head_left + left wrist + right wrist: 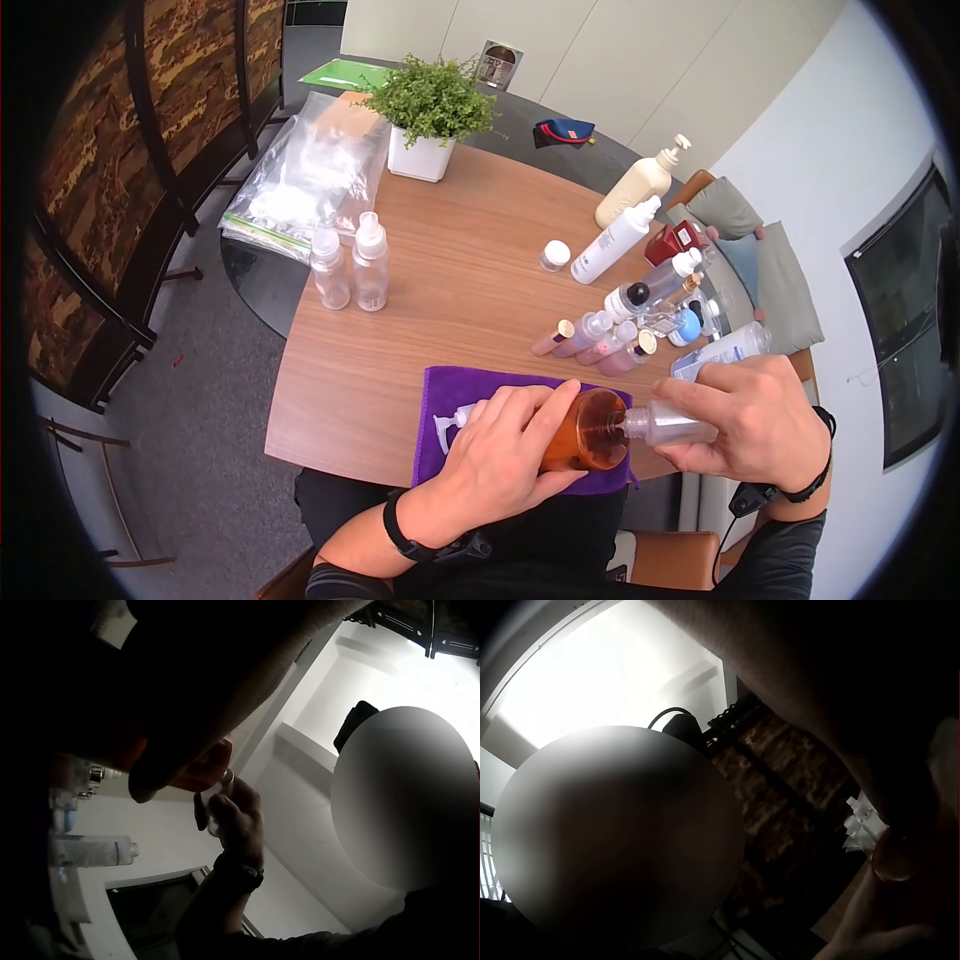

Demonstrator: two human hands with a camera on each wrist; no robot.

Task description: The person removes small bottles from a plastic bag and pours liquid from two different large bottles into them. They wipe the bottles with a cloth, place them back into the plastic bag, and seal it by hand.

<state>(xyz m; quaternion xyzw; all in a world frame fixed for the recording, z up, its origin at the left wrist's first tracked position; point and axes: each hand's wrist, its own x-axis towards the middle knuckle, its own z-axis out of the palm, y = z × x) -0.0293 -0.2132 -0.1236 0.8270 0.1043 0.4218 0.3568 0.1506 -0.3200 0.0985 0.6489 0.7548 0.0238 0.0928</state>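
Observation:
My left hand (495, 450) grips an amber bottle or jar (603, 430), its wide round end facing right, above a purple cloth (480, 378). The right hand (755, 415) holds a small clear bottle (672, 424) tipped on its side. That bottle's narrow neck points left and overlaps the rim of the amber container. A white pump top (444, 428) lies on the cloth, partly hidden behind the left hand. In the left wrist view, the dark left hand covers much of the amber container (202, 769). The right wrist view is mostly dark.
Several small cosmetic bottles (610, 345) stand just beyond the right hand, beside a clear labelled bottle (722, 350). Two clear spray bottles (370, 270) are at the left. Farther back are a white jar (555, 256), a tall white bottle (615, 240), a potted plant (420, 155) and plastic bags (300, 185).

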